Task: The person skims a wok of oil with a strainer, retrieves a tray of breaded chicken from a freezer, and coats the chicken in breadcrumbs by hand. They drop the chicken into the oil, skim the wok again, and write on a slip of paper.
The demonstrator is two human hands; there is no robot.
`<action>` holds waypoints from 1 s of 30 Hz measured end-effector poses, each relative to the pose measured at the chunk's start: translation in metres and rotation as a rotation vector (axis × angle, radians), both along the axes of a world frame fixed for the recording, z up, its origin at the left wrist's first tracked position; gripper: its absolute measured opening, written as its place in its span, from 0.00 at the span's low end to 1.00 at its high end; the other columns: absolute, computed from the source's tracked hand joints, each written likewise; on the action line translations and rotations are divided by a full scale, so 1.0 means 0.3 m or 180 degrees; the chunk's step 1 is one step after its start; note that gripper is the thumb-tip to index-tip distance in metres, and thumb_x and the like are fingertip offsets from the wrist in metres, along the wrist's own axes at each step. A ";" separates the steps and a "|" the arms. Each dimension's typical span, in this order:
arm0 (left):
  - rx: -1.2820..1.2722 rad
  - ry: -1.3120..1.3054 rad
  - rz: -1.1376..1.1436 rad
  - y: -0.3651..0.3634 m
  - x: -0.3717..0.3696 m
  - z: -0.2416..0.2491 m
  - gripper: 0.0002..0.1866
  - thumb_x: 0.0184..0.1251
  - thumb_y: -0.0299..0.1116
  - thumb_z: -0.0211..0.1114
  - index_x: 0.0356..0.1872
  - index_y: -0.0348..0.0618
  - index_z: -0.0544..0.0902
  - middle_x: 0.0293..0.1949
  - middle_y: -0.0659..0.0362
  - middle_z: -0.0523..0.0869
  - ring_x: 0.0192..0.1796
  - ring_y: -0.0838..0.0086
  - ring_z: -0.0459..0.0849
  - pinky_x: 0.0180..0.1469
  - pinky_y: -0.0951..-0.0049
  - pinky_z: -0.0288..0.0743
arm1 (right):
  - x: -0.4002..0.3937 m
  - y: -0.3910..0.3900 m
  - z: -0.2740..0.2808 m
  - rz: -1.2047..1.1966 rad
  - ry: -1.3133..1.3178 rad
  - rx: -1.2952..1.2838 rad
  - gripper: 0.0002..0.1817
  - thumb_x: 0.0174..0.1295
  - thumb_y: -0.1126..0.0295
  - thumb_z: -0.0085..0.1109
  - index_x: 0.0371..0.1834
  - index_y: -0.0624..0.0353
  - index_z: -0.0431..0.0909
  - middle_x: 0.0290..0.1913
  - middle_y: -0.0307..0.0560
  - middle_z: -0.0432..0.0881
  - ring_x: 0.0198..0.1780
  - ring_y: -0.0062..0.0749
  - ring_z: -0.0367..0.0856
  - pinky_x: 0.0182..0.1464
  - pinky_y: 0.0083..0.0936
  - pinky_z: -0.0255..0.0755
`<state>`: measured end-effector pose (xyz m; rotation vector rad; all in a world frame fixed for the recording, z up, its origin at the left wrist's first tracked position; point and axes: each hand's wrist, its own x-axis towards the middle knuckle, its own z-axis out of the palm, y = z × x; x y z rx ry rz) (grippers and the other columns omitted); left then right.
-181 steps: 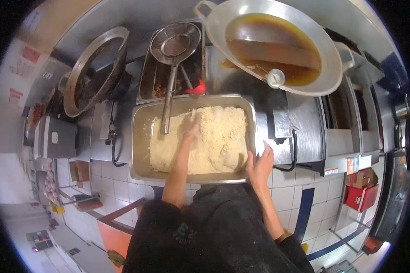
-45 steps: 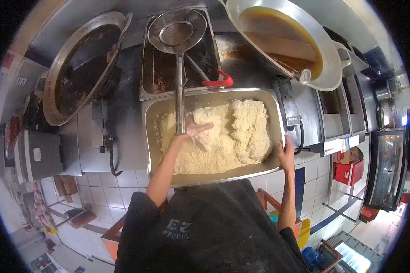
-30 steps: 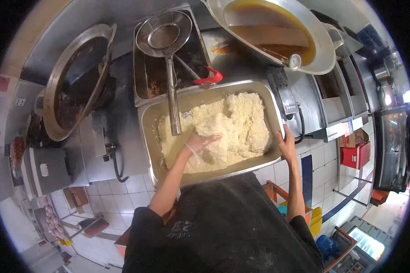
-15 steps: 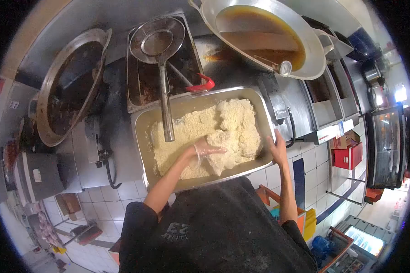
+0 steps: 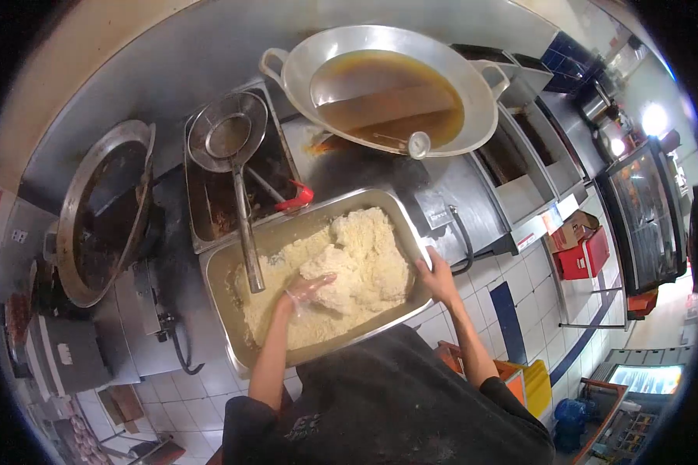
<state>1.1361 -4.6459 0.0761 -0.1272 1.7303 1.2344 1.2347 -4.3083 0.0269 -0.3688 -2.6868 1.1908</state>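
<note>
Lettering (image 5: 303,427) on the black shirt (image 5: 411,395) is too blurred to read.

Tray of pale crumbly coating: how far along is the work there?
The lumps on the right of the tray already look thickly covered. In hand is another covered lump, against the left hand; the right hand is at the rim. Seemingly left: that lump, amid loose coating. I cannot tell how many pieces remain.

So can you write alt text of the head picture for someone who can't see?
A person's left hand is in pale, clumpy crumbs in a metal tray; the right hand touches its rim. Behind sits a pan of brown liquid.
</note>
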 end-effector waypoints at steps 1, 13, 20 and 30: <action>0.0531 -0.0021 0.0247 -0.008 0.028 -0.056 0.36 0.54 0.60 0.70 0.59 0.47 0.80 0.65 0.56 0.75 0.72 0.59 0.64 0.76 0.55 0.53 | -0.001 0.002 -0.012 0.0030 0.0164 -0.0076 0.23 0.61 0.64 0.60 0.57 0.64 0.72 0.29 0.68 0.79 0.25 0.51 0.80 0.31 0.40 0.71; -0.0265 0.0479 0.0397 0.080 0.120 0.081 0.42 0.51 0.43 0.78 0.66 0.43 0.69 0.57 0.49 0.81 0.61 0.59 0.78 0.64 0.53 0.72 | 0.011 0.014 0.013 0.0101 -0.0039 -0.0204 0.23 0.63 0.59 0.59 0.57 0.61 0.72 0.35 0.68 0.81 0.38 0.60 0.82 0.41 0.40 0.75; 0.0091 0.0814 0.1425 -0.024 0.189 -0.311 0.34 0.50 0.39 0.78 0.57 0.34 0.76 0.50 0.51 0.84 0.53 0.66 0.83 0.56 0.69 0.76 | 0.008 0.208 -0.076 0.0615 -0.0823 -0.2533 0.20 0.72 0.54 0.51 0.57 0.57 0.73 0.40 0.47 0.83 0.37 0.28 0.81 0.42 0.26 0.75; -0.1317 0.2169 0.1409 0.156 0.236 0.172 0.39 0.48 0.47 0.79 0.55 0.28 0.75 0.52 0.47 0.83 0.54 0.61 0.82 0.58 0.66 0.74 | 0.147 0.523 -0.350 0.0018 -0.0200 -0.1721 0.15 0.71 0.60 0.52 0.41 0.63 0.75 0.32 0.44 0.81 0.31 0.26 0.81 0.33 0.23 0.76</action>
